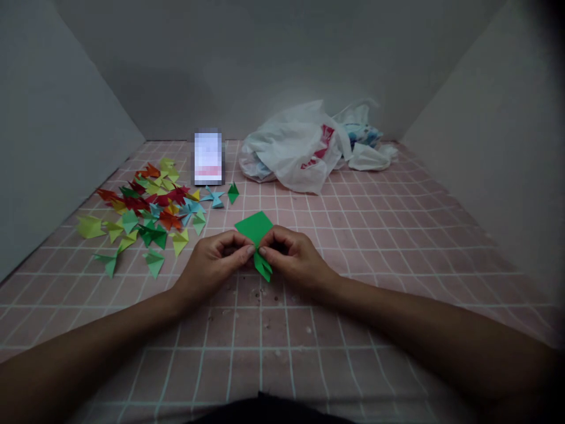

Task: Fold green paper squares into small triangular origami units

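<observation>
Between my two hands is a partly folded sheet of green origami paper (256, 225), held above the pink checked cloth. My left hand (218, 256) pinches its left edge between thumb and forefinger. From the other side, my right hand (293, 256) pinches it the same way, so the thumbs nearly meet at the middle. The upper part of the paper is a flat, square-cornered panel; a narrow, creased part points down toward me below the thumbs. My fingers hide the folds at the centre.
Many folded paper pieces (152, 203) in several colours lie at the left. One small green folded piece (233, 192) sits apart near a blurred phone (208, 157). White plastic bags (300, 147) rest at the back. Walls (57, 129) enclose the pink checked cloth (375, 235).
</observation>
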Demonstrator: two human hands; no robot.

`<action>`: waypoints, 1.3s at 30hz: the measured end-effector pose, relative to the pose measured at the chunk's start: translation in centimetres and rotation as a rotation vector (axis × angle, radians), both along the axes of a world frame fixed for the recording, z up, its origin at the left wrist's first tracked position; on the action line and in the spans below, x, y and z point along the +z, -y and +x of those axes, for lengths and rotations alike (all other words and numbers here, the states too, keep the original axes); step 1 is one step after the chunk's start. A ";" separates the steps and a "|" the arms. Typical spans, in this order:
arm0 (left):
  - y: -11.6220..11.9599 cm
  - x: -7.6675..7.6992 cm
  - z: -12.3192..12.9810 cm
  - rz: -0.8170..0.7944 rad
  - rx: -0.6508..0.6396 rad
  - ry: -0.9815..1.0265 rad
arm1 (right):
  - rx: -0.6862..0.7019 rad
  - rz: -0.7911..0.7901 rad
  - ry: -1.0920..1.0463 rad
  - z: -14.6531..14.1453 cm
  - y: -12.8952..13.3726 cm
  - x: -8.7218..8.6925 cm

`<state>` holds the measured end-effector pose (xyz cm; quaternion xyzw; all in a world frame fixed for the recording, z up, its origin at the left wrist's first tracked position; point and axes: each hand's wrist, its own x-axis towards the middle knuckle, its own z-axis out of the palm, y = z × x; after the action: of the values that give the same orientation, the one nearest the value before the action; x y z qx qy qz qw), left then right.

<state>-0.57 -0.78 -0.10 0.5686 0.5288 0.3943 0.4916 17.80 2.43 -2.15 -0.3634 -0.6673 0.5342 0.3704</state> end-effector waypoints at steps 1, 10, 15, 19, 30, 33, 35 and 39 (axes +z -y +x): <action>0.0 0.0 0.0 0.007 0.001 -0.009 | 0.000 0.010 0.000 0.0 0.0 0.0; -0.1 0.1 0.0 0.062 0.023 -0.096 | 0.013 0.032 0.020 0.0 0.0 0.1; 0.1 0.0 0.2 0.040 0.041 -0.061 | 0.034 0.008 -0.006 0.1 -0.1 0.2; 0.1 -0.2 0.2 0.015 0.027 -0.012 | 0.041 -0.013 -0.014 0.1 -0.2 0.1; 0.0 0.1 0.2 0.053 0.000 -0.059 | 0.014 0.042 0.029 0.0 0.0 0.0; 0.0 0.0 0.2 0.110 0.007 -0.123 | 0.004 0.084 0.044 -0.1 0.1 -0.1; 0.1 -0.1 0.2 0.118 0.009 -0.128 | 0.012 0.084 0.043 -0.1 0.1 -0.1; 0.1 -0.1 0.2 0.068 0.010 -0.057 | 0.045 0.034 0.019 0.0 0.0 0.0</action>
<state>-0.41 -0.83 -0.25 0.5933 0.5318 0.3979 0.4549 17.77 2.41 -2.13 -0.3470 -0.6878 0.5275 0.3583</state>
